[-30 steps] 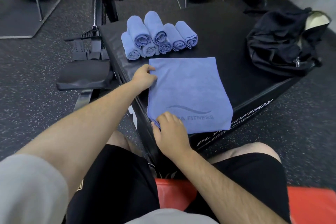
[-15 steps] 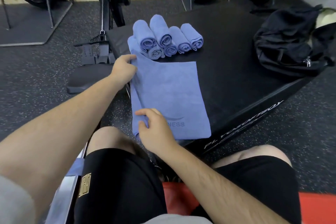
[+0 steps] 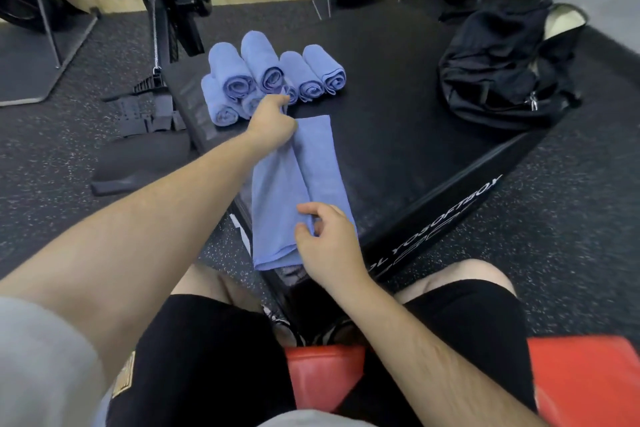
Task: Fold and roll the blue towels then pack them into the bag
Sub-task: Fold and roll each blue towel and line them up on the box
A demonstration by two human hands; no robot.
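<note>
The lengthwise fold is in hand: the left grip (image 3: 273,125) pinches the far end of the blue towel (image 3: 289,198) stretched between both grips, the right grip (image 3: 329,246) pinches its near end, the rolled towels (image 3: 270,73) lie just beyond the left grip and the bag (image 3: 502,73) sits well off to the right, so next, I judge, comes flattening and then rolling.

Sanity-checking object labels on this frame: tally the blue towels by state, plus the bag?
Rolled towels: 7 (one partly hidden behind the left hand)
Half-folded towel: 1
Bag: 1
Total: 9
</note>
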